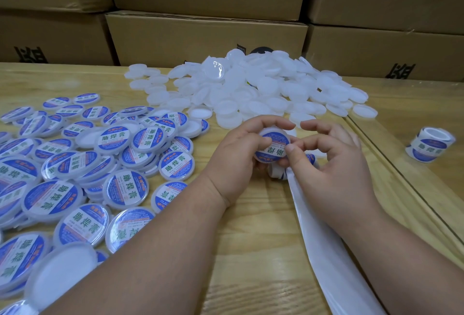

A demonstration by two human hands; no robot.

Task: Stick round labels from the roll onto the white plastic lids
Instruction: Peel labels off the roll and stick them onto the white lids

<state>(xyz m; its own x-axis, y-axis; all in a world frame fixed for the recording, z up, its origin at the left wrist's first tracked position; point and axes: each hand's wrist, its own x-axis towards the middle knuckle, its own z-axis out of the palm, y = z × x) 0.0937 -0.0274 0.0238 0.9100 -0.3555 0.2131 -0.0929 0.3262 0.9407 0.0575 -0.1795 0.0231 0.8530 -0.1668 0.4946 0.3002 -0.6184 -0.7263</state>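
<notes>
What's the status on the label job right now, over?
Left grip holds labelled lid; right thumb presses its label. Unlabelled pile waiting behind. Spent backing strip trails under right wrist, nothing blocking.
</notes>
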